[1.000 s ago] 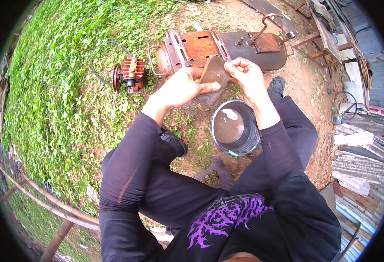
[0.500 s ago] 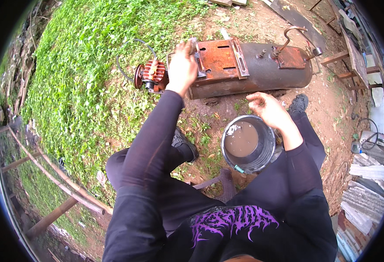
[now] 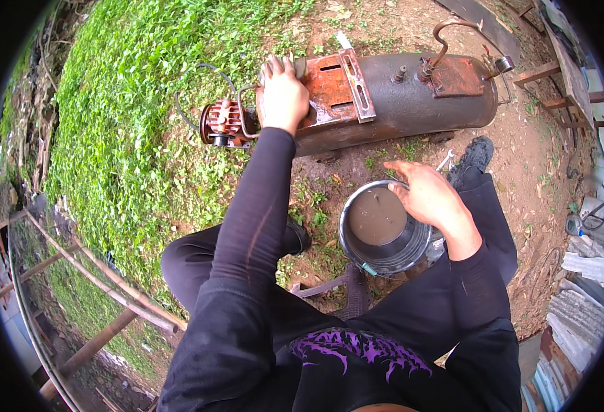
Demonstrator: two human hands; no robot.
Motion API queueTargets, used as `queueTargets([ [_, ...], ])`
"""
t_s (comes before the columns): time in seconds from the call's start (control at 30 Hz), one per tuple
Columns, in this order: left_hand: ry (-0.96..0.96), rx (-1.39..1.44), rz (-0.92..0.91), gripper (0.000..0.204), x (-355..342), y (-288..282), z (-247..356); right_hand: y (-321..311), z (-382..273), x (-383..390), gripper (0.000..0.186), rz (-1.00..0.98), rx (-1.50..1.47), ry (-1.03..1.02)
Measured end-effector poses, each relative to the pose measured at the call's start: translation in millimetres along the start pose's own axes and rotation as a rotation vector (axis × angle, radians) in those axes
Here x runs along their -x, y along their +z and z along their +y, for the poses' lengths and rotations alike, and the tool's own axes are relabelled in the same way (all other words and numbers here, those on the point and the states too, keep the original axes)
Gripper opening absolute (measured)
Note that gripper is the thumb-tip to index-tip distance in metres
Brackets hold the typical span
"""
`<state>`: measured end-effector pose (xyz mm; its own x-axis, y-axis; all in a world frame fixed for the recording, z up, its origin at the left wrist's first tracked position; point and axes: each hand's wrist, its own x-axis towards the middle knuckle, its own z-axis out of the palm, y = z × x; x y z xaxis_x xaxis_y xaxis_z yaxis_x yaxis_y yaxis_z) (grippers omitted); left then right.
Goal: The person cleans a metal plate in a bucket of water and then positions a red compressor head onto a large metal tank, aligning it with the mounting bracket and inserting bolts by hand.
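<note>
My left hand [image 3: 285, 96] presses the brown flat sheet [image 3: 300, 67] onto the rusty orange mounting plate [image 3: 326, 89] at the left end of a long dark metal tank [image 3: 425, 103]. A slotted bracket [image 3: 357, 89] crosses that plate. Just left of my hand is a red finned compressor pump [image 3: 223, 117] with a hose. My right hand [image 3: 425, 196] is open over the right rim of a black bucket [image 3: 384, 255] of murky brown water. A wrench [image 3: 446, 158] lies beyond that hand, near my right shoe [image 3: 473, 158].
Grass and weeds [image 3: 123, 137] cover the left ground, bare dirt the right. A bamboo railing [image 3: 110, 288] curves along the lower left. Wooden supports with a board [image 3: 563, 82] stand at upper right, above stacked corrugated sheets [image 3: 580, 316]. A curved pipe [image 3: 446, 31] rises from the tank.
Both hands were holding the brown sheet above the bucket. My left hand has carried it up-left onto the tank; my right hand has let go and dropped toward the bucket rim.
</note>
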<state>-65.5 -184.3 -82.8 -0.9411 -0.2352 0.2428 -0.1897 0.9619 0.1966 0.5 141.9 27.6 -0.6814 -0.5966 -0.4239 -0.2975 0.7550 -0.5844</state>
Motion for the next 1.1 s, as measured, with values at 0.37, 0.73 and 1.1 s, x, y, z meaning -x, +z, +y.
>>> queueTargets([
  [0.37,-0.457,0.941,0.105,0.040,10,-21,-29,5,-17,0,0.041,-0.071,-0.026,-0.073],
  [0.73,-0.489,0.785,0.125,0.040,15,-13,-30,19,-25,-8,0.043,-0.118,0.043,-0.087],
  [1.1,-0.611,0.740,0.086,0.040,108,-45,28,15,-24,-3,0.046,-0.081,0.077,-0.094],
])
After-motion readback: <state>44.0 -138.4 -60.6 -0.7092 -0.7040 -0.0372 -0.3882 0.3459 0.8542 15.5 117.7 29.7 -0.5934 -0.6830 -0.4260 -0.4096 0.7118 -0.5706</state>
